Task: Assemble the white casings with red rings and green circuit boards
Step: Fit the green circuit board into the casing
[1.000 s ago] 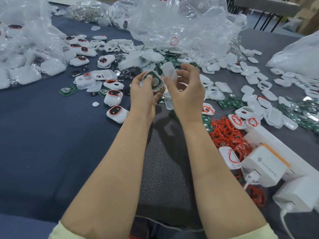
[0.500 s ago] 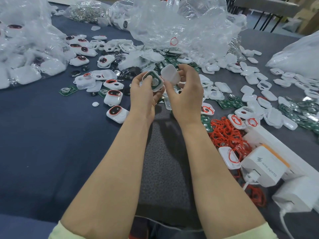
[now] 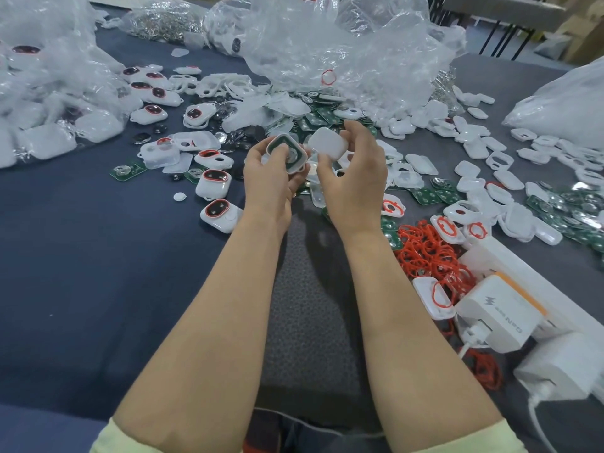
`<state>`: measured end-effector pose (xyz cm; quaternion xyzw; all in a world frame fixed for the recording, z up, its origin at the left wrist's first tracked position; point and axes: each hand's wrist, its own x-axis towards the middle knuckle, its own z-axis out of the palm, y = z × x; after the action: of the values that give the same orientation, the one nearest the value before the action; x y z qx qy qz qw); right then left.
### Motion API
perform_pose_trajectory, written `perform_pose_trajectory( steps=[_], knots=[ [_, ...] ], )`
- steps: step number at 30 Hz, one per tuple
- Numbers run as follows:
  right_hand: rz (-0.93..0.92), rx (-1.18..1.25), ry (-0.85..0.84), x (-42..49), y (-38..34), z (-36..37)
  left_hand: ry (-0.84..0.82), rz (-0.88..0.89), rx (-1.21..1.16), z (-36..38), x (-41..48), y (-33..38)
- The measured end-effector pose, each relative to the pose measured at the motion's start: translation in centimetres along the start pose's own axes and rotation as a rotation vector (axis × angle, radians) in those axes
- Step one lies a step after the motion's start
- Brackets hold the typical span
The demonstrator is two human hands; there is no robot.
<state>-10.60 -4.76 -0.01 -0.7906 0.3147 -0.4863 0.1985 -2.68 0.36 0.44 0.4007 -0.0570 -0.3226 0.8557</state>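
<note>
Left grip point(image 3: 271, 183) pinches a white casing point(image 3: 288, 154) with green board point(image 3: 273, 146) inside; right grip point(image 3: 356, 181) pinches a white cover point(image 3: 328, 143)

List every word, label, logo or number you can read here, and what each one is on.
Lightning-bolt sign: on the white charger, plugged in at the right.
"GaN": upside-down lettering on the same charger seems to read so; the rest of that line is too blurred.
Green circuit boards: any markings are too small to read.

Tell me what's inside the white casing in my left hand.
A green circuit board with a round silver part sits in the white casing. The thumb of the left hand covers part; anything beneath the board is hidden.
</note>
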Motion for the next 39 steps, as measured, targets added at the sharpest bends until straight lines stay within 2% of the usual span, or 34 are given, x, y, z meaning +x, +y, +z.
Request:
perform_pose_trajectory(
  steps=[14, 21, 26, 34, 39],
  knots=[
    [0.066, 0.172, -0.005, -0.1, -1.1, 0.0, 0.058, -0.037, 0.016, 0.0, 0.5, -0.2],
    [-0.013, 0.134, -0.094, -1.1, -1.8, 1.2, 0.084, -0.101, -0.099, 0.4, 0.2, 0.0],
    [-0.024, 0.078, -0.076, -1.3, -1.4, 1.8, 0.104, -0.096, -0.116, 0.9, -0.1, 0.0],
    [-0.004, 0.038, -0.11, -1.2, -1.4, 2.0, 0.087, -0.03, 0.008, 0.8, -0.2, -0.5],
    [0.005, 0.007, -0.131, -1.1, -1.4, 2.0, 0.064, 0.074, 0.131, 0.6, 0.1, -1.0]
  ],
)
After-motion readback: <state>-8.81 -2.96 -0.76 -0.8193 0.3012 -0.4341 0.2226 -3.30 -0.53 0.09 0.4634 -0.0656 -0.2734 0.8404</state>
